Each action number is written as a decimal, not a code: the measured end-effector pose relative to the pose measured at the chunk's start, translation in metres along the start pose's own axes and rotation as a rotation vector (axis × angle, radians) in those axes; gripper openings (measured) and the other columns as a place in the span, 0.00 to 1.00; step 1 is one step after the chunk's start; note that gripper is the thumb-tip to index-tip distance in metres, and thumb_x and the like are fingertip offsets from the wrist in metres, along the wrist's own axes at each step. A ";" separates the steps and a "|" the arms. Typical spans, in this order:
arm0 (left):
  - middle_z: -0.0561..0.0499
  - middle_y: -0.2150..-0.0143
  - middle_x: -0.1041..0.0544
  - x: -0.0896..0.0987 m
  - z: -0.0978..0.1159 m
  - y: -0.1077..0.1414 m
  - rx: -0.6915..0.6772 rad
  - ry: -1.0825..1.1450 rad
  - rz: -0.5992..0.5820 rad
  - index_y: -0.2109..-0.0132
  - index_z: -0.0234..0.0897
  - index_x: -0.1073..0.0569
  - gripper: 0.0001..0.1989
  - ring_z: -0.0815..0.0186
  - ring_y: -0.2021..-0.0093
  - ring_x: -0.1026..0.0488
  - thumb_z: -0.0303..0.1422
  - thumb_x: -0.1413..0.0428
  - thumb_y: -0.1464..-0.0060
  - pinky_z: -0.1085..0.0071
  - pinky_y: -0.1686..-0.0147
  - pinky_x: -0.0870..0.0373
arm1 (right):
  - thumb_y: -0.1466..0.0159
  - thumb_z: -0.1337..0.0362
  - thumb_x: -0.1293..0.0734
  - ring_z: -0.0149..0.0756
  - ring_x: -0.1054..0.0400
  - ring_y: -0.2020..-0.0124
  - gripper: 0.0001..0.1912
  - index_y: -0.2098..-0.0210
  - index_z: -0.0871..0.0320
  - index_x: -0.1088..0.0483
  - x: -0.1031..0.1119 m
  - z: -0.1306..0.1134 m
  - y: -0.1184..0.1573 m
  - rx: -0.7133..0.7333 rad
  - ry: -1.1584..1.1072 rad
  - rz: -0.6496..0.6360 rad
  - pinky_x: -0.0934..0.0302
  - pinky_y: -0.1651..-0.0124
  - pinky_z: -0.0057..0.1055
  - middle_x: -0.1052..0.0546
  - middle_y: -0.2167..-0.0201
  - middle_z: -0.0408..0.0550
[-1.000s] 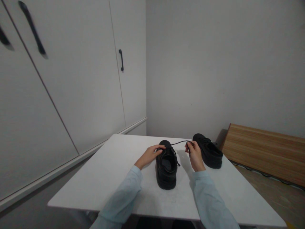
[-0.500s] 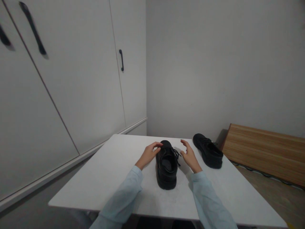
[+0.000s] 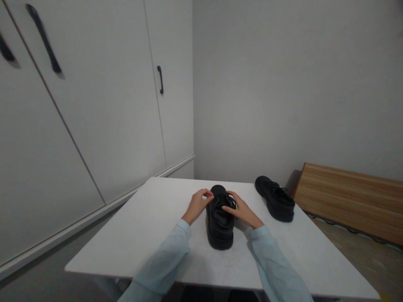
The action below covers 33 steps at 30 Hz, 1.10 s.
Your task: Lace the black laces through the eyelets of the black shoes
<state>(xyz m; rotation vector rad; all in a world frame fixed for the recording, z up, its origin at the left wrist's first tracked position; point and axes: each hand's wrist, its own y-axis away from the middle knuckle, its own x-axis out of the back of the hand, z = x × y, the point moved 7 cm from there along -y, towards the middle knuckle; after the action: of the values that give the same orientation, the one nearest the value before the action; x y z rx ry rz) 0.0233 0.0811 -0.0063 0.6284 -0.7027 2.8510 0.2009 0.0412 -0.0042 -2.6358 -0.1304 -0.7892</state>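
A black lace-up shoe (image 3: 220,239) stands on the white table with its toe pointing away from me and its heel toward me. My left hand (image 3: 201,202) is at the left side of its lacing, thumb and forefinger brought together in a pinch; whatever lies between them is too small to make out. On the other side, my right hand (image 3: 239,209) reaches over the black laces (image 3: 232,202), touching the shoe. Its thumb is over the shoe opening and its fingers are near the upper lacing, with a gap between them.
The matching black shoe (image 3: 278,203) rests near the right edge of the white table (image 3: 132,239). Beyond that edge leans a wood-grain panel (image 3: 349,197). White cabinet doors (image 3: 103,105) with dark handles line the left, and a grey wall (image 3: 283,84) stands behind the table.
My right hand has moved left, from beside the shoe onto its lacing. The left hand's fingertips have come together and dropped slightly. Both shoes have stayed in place.
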 end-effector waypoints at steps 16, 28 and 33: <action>0.50 0.64 0.25 -0.005 -0.003 0.000 -0.037 0.009 0.041 0.64 0.36 0.30 0.08 0.65 0.62 0.29 0.36 0.49 0.44 0.69 0.58 0.35 | 0.46 0.52 0.31 0.47 0.41 0.42 0.34 0.44 0.57 0.41 -0.002 0.003 -0.002 -0.014 0.016 -0.025 0.49 0.40 0.45 0.34 0.43 0.56; 0.52 0.66 0.28 -0.005 0.001 0.000 -0.035 0.192 0.025 0.64 0.36 0.33 0.05 0.67 0.64 0.30 0.34 0.47 0.46 0.71 0.60 0.36 | 0.46 0.52 0.32 0.47 0.40 0.42 0.32 0.44 0.56 0.40 -0.001 0.002 -0.002 -0.002 -0.017 -0.010 0.48 0.40 0.45 0.33 0.44 0.55; 0.51 0.63 0.30 -0.007 0.003 0.000 0.028 0.395 -0.016 0.62 0.37 0.34 0.11 0.67 0.61 0.31 0.31 0.42 0.53 0.71 0.59 0.36 | 0.46 0.53 0.31 0.46 0.39 0.43 0.32 0.45 0.57 0.39 0.000 -0.002 -0.002 0.008 -0.039 -0.004 0.48 0.40 0.45 0.33 0.44 0.55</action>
<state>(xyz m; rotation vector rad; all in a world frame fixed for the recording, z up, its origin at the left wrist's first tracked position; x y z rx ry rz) 0.0307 0.0796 -0.0065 0.0633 -0.5866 2.8438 0.2000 0.0427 -0.0021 -2.6455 -0.1486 -0.7372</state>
